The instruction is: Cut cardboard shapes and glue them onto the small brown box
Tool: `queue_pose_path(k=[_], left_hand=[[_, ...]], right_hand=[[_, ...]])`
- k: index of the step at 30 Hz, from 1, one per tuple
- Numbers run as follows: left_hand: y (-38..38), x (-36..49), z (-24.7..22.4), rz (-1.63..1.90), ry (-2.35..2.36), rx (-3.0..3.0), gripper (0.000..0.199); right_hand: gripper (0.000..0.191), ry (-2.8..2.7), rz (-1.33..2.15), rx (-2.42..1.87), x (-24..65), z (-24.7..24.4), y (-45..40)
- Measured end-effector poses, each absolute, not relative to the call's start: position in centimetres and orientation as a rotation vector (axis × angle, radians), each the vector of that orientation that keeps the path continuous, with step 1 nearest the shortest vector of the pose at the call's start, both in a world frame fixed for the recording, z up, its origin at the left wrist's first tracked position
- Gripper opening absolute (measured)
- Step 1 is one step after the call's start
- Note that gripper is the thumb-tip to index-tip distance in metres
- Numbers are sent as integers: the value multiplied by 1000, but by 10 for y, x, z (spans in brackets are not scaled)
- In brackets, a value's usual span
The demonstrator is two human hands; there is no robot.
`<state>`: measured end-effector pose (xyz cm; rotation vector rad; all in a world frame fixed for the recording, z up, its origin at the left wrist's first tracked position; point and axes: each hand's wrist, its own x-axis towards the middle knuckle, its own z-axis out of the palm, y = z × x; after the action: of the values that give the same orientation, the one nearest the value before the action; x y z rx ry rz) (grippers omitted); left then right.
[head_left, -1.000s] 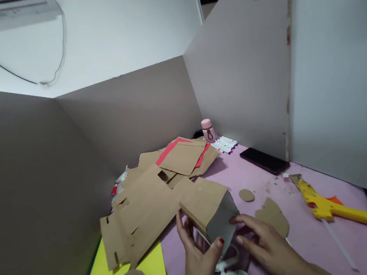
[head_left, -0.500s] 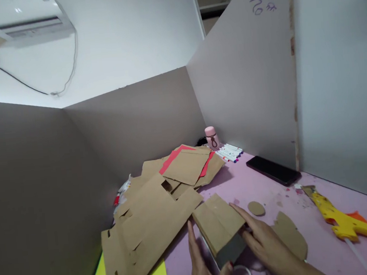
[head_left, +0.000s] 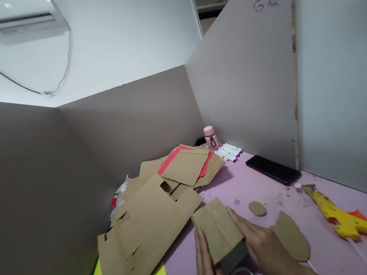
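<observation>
At the near side of the pink-covered counter [head_left: 180, 269], holding a small folded cardboard box [head_left: 216, 228] slightly askew, brown panel up and grey side facing the body. Bracing the left edge with the left hand [head_left: 207, 264], fingers lying close together along the side; clamping the right edge with the right hand [head_left: 267, 247], fingers curving over the rim. Squeezing the box between both.

For good handling: pressing evenly from both sides, with flat fingers rather than tips, so as not to buckle the thin card. Matching opposite edges before adding force, and sparing the creased middle of the top panel from a direct push. Supporting corners and folds together, since uneven pressure is likely skewing the shape. Giving the white ring-shaped handle [head_left: 240, 269] just below the box some room, lest a corner be snagging on it.

Hard to read: hiding both thumbs, mostly or wholly, behind box and palms; concealing the underside and the inside too. Showing only a loop of the white handle, the rest being cut off or covered. Running out of frame at right: the grip of the yellow glue gun [head_left: 346, 224]. Partly covering an irregular cardboard cutout [head_left: 292, 237] with the right wrist. Not telling whether glue is binding any seam.
</observation>
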<state>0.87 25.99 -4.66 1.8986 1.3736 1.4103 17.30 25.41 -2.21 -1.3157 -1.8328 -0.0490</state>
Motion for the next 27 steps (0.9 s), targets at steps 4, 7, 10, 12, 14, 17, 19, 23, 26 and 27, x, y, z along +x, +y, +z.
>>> queue_pose_path(k=[4, 7, 10, 12, 14, 17, 19, 23, 26, 27], left_hand=[[257, 8, -38, 1315, 1466, 1856, 59], [257, 7, -30, 1264, 1450, 1865, 60], [259, 6, -26, 1229, 1411, 1894, 60], [260, 5, -26, 1202, 1405, 1878, 60], [260, 4, -27, 1165, 1420, 1839, 61], [256, 5, -21, 1117, 1482, 1831, 60], [254, 8, -10, 1078, 1561, 1878, 62], [255, 14, 19, 786, 1822, 1973, 75], [256, 17, 32, 717, 1894, 1996, 75], [256, 18, 34, 774, 1894, 1996, 74]], right_hand=[[88, -1833, -19, -1302, 170, -20, 255], [86, -1826, 48, -1318, 170, -14, 253], [85, -1824, 120, -1341, 172, -5, 251], [81, -1852, 144, -1358, 172, -1, 249], [78, -1879, 163, -1370, 172, 2, 248], [77, -1851, 199, -1381, 171, 2, 248], [78, -1813, 226, -1376, 171, 1, 248], [78, -1818, 218, -1347, 171, 1, 247], [76, -1836, 140, -1327, 173, 3, 245], [75, -1840, 102, -1308, 173, 4, 244]])
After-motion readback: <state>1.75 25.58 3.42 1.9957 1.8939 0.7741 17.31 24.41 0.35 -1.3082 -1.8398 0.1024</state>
